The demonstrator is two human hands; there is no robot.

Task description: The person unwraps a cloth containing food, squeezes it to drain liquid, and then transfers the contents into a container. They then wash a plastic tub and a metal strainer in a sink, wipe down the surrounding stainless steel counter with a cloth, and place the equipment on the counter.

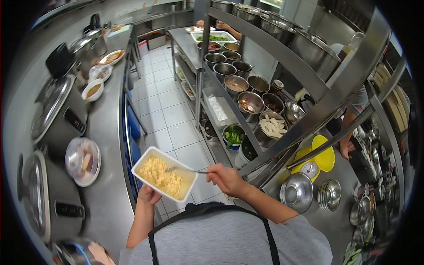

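Observation:
My left hand (149,194) holds a white rectangular plastic container (189,188) from below, at its near left end. Inside lies a yellow, crumbly food (160,177), perhaps minced garlic or egg; I cannot tell which. The container is tilted a little. In my right hand (228,179), on the other side of the container, is the dark handle of a metal utensil (185,170), a fork or spoon. Its head rests in the yellow food. Both hands are held over the tiled floor, in front of my grey shirt and dark apron straps.
Left, a steel counter (109,165) carries large cookers (63,112), a covered plate (84,162) and a sauce bowl (92,90). Right, a steel rack frames pots of ingredients (273,125); nearby are a yellow scale (309,169) and metal bowls (296,192). Other people's hands (223,26) and arm (346,142) show.

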